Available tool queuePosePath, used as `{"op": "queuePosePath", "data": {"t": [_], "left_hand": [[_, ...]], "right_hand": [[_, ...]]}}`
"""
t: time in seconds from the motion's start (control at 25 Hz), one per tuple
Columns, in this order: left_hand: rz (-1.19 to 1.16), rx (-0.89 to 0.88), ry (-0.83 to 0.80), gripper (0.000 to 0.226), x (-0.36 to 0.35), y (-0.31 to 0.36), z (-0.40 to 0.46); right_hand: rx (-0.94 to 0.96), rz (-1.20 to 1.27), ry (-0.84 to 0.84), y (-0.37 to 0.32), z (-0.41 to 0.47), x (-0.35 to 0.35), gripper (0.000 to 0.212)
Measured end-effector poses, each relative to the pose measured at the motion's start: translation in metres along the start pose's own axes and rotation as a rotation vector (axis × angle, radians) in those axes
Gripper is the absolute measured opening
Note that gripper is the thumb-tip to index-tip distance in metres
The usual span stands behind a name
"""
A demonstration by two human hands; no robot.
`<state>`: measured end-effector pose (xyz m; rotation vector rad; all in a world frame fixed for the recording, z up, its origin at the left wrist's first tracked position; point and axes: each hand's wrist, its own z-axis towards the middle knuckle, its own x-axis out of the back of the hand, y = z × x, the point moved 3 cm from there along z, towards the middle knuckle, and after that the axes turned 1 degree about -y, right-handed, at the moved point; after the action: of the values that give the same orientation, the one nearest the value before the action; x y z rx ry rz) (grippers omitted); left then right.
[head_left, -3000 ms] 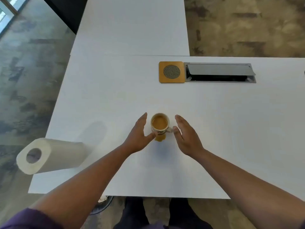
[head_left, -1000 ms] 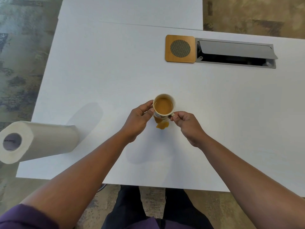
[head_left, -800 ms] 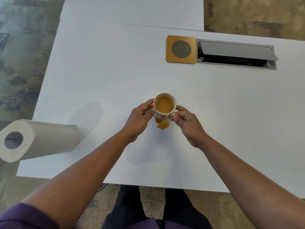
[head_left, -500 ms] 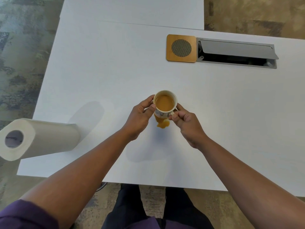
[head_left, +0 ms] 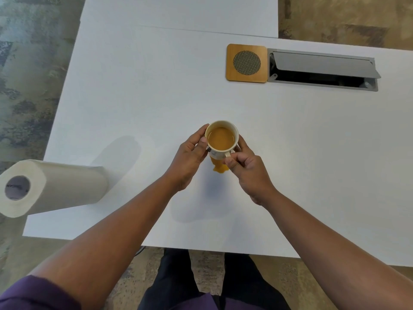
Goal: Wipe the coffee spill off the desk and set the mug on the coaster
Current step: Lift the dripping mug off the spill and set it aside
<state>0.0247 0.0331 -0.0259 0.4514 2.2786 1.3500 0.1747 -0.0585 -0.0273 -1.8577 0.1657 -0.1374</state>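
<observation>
A cream mug [head_left: 221,139] full of light brown coffee is held just above the white desk [head_left: 134,97] at its middle. My left hand [head_left: 190,153] grips the mug's left side with thumb and fingers. My right hand [head_left: 244,166] pinches the handle on the mug's near right side. Directly below the mug lies a small coffee spill [head_left: 219,168], partly hidden by the mug and my right hand. A square wooden coaster [head_left: 246,63] with a round mesh centre lies flat at the far right of the mug, with nothing on it.
A roll of paper towel [head_left: 51,186] lies on its side at the desk's near left corner. A grey cable hatch [head_left: 323,70] with its flap raised sits in the desk right beside the coaster. The desk's near edge runs just past my forearms.
Both hands closed onto the mug, left on its side and right on the handle. The mug has risen slightly and moved a little away from me, uncovering more of the spill.
</observation>
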Motion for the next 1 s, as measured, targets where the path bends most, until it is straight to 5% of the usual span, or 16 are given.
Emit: {"op": "queuePosePath", "data": {"t": [0.48,1.0], "left_hand": [[-0.038,-0.046,0.083,0.027,0.013,0.012,-0.007],[-0.117,-0.108,0.287,0.029,0.115,0.051,0.024]], "right_hand": [[-0.003,-0.037,0.010,0.000,0.007,-0.014,0.010],[0.024,-0.125,-0.015,-0.013,0.100,-0.118,0.010]]}}
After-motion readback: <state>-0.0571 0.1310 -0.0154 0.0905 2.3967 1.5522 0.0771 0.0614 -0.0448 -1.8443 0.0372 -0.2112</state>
